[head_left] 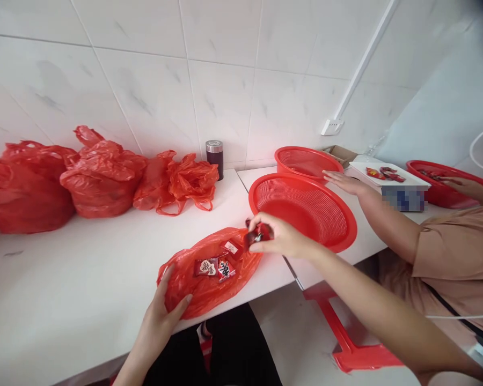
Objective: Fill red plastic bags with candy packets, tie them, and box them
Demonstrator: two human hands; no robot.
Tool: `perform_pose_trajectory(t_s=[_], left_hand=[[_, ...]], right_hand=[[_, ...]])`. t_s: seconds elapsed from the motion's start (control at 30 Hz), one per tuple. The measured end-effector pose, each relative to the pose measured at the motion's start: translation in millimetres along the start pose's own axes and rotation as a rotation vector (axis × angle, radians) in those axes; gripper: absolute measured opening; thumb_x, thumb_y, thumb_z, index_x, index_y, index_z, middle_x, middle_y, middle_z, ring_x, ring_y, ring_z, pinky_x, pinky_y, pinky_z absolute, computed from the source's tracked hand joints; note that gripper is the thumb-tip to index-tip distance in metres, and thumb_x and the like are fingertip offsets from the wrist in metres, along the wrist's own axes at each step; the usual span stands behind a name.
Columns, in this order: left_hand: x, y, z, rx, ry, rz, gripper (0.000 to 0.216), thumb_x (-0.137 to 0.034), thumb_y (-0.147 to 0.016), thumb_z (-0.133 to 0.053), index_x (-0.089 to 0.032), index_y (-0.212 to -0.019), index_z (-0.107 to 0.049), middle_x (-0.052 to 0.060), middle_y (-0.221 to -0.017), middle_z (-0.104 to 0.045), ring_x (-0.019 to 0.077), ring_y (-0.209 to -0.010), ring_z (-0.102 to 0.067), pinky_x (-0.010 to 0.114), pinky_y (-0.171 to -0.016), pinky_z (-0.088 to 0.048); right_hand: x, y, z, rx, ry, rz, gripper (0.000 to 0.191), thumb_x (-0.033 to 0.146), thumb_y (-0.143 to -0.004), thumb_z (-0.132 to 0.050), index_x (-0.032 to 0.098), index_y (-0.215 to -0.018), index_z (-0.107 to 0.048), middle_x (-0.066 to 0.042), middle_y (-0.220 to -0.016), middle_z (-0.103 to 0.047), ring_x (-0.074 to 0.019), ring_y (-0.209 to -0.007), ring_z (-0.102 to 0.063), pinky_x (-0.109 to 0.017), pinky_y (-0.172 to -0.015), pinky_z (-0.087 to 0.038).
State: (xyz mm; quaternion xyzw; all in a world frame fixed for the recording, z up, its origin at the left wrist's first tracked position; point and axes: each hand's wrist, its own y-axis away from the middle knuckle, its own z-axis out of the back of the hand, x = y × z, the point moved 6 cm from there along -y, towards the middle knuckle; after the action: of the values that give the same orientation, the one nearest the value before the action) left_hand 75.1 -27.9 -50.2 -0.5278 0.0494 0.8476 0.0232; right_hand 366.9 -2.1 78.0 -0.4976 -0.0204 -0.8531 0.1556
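Observation:
A red plastic bag (pixel 203 303) lies on the table with its mouth spread wide. My left hand (pixel 164 308) grips its near left rim, thumb inside and fingers along the outer side. Inside the bag are small wrapped packets (pixel 206 267) in red and dark red, some with white lettering. Over the bag's right edge, my right hand (pixel 277 236) is closed around several small dark-red wrapped packets (pixel 260 234); their exact number is hidden by the fingers. Just beyond that hand stands a large red perforated basket (pixel 326 214).
Filled red plastic bags (pixel 102 179) line the wall at left, beside a dark flask (pixel 214 158). Behind the large basket stands another red basket (pixel 306 155). At right, a co-worker's hand (pixel 342 181) is near a scale (pixel 390 177) holding packets; another hand reaches into a red basket (pixel 446 198).

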Motion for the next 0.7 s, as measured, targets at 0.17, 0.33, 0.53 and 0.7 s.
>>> perform_pose_trajectory(t_s=[0.17, 0.33, 0.53, 0.7], left_hand=[[4.5, 1.9, -1.2, 0.013, 0.025, -0.031, 0.076, -0.043, -0.084, -0.060, -0.028, -0.150, -0.025, 0.006, -0.153, -0.036, 0.0273, -0.141, -0.031, 0.043, -0.115, -0.028], [7.8, 3.9, 0.7, 0.027, 0.068, -0.047, 0.076, -0.042, -0.085, -0.059, -0.028, -0.150, -0.024, 0.005, -0.155, -0.032, 0.0247, -0.143, -0.026, 0.039, -0.116, -0.026], [6.0, 2.8, 2.5, 0.030, 0.079, -0.033, 0.076, -0.042, -0.085, -0.060, -0.028, -0.150, -0.024, 0.005, -0.154, -0.034, 0.0244, -0.142, -0.030, 0.040, -0.116, -0.026], [9.0, 2.8, 2.1, 0.033, 0.068, -0.051, 0.077, -0.042, -0.085, -0.060, -0.029, -0.151, -0.022, 0.005, -0.155, -0.033, 0.0247, -0.142, -0.030, 0.039, -0.115, -0.028]], right_hand=[[-12.5, -13.9, -94.5, 0.041, -0.004, 0.000, 0.039, 0.035, -0.068, -0.076, 0.025, -0.100, -0.057, -0.001, -0.106, -0.057, -0.0174, -0.095, -0.055, -0.031, -0.081, -0.046], [-35.0, -20.7, -120.7, -0.039, -0.320, -0.065, 0.022, 0.029, -0.077, -0.063, 0.023, -0.093, -0.048, 0.001, -0.093, -0.055, -0.0125, -0.076, -0.059, -0.028, -0.068, -0.050], [-35.4, -6.6, -116.7, -0.011, -0.758, -0.252, 0.026, 0.030, -0.081, -0.060, 0.025, -0.091, -0.037, -0.001, -0.099, -0.064, -0.0159, -0.081, -0.069, -0.033, -0.074, -0.053], [-35.6, 0.2, -117.7, 0.011, -0.744, -0.220, 0.027, 0.034, -0.084, -0.058, 0.026, -0.104, -0.041, -0.003, -0.106, -0.061, -0.0182, -0.083, -0.071, -0.037, -0.075, -0.057]])
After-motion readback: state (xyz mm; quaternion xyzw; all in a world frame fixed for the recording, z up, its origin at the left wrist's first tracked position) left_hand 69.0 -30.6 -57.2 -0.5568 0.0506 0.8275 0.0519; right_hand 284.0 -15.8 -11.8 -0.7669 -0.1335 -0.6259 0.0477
